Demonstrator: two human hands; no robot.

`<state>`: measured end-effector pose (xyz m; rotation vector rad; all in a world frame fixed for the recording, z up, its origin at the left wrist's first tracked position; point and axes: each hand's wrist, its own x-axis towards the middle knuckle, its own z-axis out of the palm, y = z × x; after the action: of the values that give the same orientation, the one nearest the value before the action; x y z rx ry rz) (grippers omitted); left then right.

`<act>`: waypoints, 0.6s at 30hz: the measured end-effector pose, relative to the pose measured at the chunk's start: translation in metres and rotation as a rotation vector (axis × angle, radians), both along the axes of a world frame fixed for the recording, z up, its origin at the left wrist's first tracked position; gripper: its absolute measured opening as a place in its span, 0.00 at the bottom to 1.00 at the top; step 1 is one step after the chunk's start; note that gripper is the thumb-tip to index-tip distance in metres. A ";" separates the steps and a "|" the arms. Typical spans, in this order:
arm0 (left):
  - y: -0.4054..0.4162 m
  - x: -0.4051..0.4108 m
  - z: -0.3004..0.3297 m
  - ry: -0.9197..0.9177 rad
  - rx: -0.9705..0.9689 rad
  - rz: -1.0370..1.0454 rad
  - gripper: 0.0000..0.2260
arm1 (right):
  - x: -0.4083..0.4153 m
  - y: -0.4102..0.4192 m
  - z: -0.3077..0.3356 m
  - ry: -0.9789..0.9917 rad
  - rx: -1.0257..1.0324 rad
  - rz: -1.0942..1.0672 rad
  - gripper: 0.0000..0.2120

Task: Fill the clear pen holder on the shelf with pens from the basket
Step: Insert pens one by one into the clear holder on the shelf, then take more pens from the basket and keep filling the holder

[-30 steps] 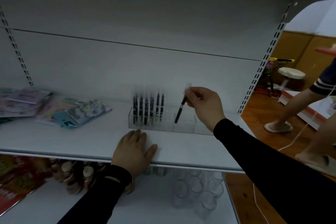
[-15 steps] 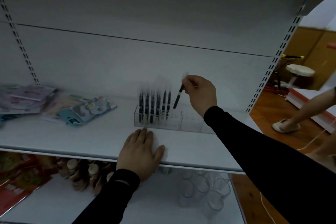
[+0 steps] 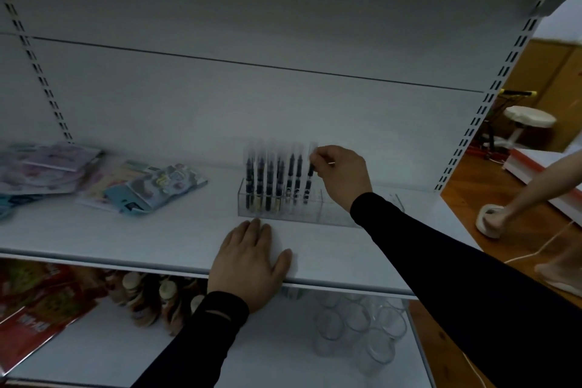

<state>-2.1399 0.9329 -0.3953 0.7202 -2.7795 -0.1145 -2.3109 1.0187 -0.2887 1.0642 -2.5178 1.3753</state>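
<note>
A clear pen holder (image 3: 327, 214) stands on the white shelf (image 3: 157, 230), with several black pens (image 3: 271, 179) upright in its left part. My right hand (image 3: 341, 176) pinches the top of one more black pen (image 3: 309, 179), which stands nearly upright with its tip down in the holder, right of the others. My left hand (image 3: 250, 264) lies flat on the shelf's front edge, just in front of the holder's left end. The basket is out of view.
Stationery packets (image 3: 151, 186) lie on the shelf to the left. Below are bottles (image 3: 163, 296), red packs (image 3: 41, 302) and clear glasses (image 3: 362, 327). Another person's leg (image 3: 516, 198) stands on the wooden floor at the right, near a white stool (image 3: 529, 120).
My right hand has carried the pen leftward and down, from tilted above the holder to nearly upright in it beside the other pens. My left hand stays flat on the shelf.
</note>
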 end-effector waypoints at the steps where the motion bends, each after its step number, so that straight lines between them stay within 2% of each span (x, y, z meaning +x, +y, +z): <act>1: 0.000 0.000 0.000 0.002 -0.004 -0.001 0.29 | 0.000 0.000 -0.003 -0.011 0.002 -0.003 0.10; 5: -0.001 -0.001 -0.001 -0.001 -0.008 -0.005 0.29 | 0.000 0.000 -0.006 -0.038 -0.015 -0.014 0.10; 10: -0.002 -0.001 0.000 -0.013 0.001 -0.036 0.30 | 0.001 0.006 -0.005 0.007 0.075 -0.037 0.13; 15: 0.001 0.002 0.009 -0.033 0.051 -0.058 0.40 | 0.014 0.036 0.006 0.030 0.118 -0.035 0.14; 18: 0.002 0.001 0.018 -0.114 0.123 -0.059 0.35 | 0.031 0.066 0.013 0.077 0.205 0.004 0.17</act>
<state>-2.1384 0.9349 -0.3773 0.6947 -2.9246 -0.2655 -2.2800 1.0848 -0.2754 1.1314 -2.6446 1.0727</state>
